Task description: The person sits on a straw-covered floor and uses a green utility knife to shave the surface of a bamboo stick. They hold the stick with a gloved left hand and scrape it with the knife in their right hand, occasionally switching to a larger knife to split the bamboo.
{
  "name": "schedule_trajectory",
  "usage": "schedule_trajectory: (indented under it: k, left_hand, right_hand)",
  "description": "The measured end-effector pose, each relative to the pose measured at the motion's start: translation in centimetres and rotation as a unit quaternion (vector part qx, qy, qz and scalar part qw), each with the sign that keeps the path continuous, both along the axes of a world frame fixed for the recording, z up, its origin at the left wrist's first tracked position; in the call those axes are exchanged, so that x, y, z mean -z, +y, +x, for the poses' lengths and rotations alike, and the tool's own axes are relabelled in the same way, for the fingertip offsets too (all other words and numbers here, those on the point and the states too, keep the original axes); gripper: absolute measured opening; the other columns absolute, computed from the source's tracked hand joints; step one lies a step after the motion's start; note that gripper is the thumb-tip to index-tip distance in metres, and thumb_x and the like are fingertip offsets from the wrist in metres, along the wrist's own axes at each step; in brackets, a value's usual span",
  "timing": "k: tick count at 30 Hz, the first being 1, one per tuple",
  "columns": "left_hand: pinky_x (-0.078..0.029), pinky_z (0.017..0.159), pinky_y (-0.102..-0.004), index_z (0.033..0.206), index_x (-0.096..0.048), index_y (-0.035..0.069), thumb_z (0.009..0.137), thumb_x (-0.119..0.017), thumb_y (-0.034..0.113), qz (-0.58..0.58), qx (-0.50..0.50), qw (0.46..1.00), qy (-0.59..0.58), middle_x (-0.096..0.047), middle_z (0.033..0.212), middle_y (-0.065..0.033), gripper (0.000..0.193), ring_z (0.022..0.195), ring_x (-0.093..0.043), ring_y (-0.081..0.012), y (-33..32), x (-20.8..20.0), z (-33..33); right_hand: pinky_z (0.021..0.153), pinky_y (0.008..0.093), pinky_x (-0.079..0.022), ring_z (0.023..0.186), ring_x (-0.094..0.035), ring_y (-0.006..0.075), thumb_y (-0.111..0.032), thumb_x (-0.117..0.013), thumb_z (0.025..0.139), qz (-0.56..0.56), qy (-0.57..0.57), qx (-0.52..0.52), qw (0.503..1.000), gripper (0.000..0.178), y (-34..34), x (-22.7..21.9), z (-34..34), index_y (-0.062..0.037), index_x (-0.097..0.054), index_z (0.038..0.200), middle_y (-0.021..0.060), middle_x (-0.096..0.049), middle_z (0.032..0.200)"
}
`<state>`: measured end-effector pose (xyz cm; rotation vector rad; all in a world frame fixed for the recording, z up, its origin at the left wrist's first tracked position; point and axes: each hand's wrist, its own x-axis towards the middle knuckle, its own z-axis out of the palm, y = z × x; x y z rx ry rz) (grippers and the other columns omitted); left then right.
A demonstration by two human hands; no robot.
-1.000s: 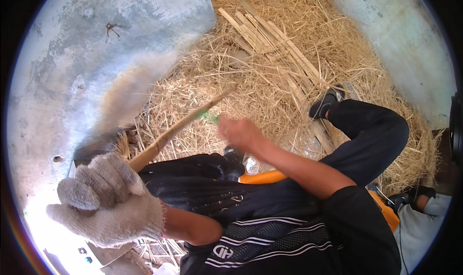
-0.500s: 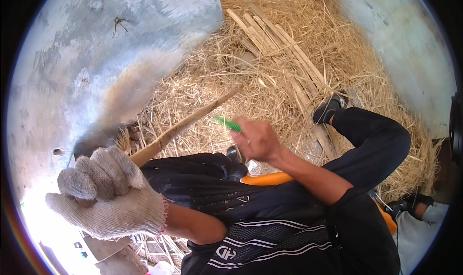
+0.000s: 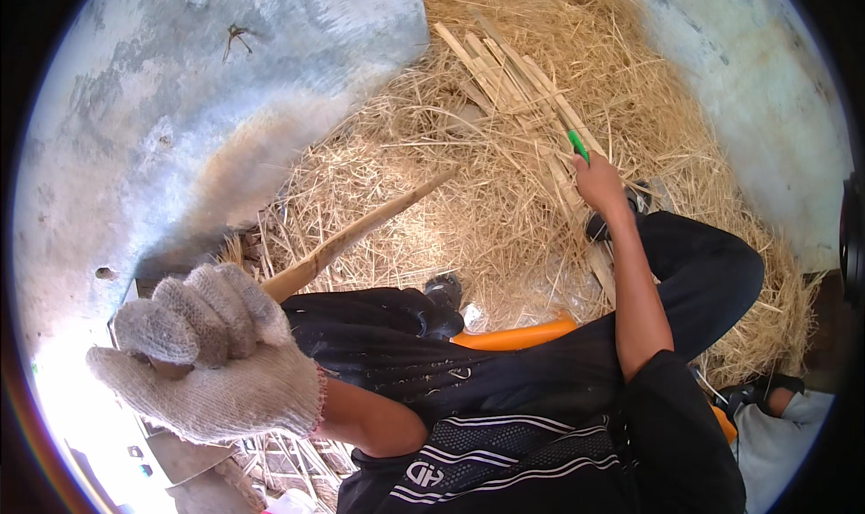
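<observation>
My left hand, in a grey-white knitted work glove, is wrapped round one end of a bamboo strip. The strip slants up and to the right over my lap, its darker, narrower tip above the shavings. My bare right hand is stretched forward, closed on a slim green-handled tool. That hand is well apart from the strip's tip, over the near end of a stack of split bamboo strips. I cannot make out a blade on the tool, and the fingers cover its lower part.
Thin straw-coloured shavings blanket the floor around my feet. A pale, worn wall rises at the left, another wall at the right. Under my legs shows an orange curved piece. Someone's grey-clothed leg is at lower right.
My right hand has swung away from beside the strip, forward and to the right, with the green-handled tool still in it. The left hand keeps its grip on the strip, nearly in place.
</observation>
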<state>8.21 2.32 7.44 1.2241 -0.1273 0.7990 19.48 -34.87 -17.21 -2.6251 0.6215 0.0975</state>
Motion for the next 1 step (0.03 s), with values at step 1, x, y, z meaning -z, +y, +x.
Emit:
schedule_trajectory:
  k: [1]
  left_hand:
    - [-0.031,0.027,-0.0277,0.06,-0.037,0.017,0.104,-0.025,0.061,-0.007,0.005,1.0,-0.003,-0.025,0.044,0.0019,0.063,0.033,-0.024,-0.0104,-0.38,-0.01,0.17]
  right_hand:
    - [0.078,0.0496,-0.054,0.099,-0.071,0.0296,-0.038,-0.05,0.102,-0.003,0.002,0.002,1.0,0.036,-0.18,-0.02,-0.24,-0.0064,-0.062,0.115,0.0214,-0.071,0.104]
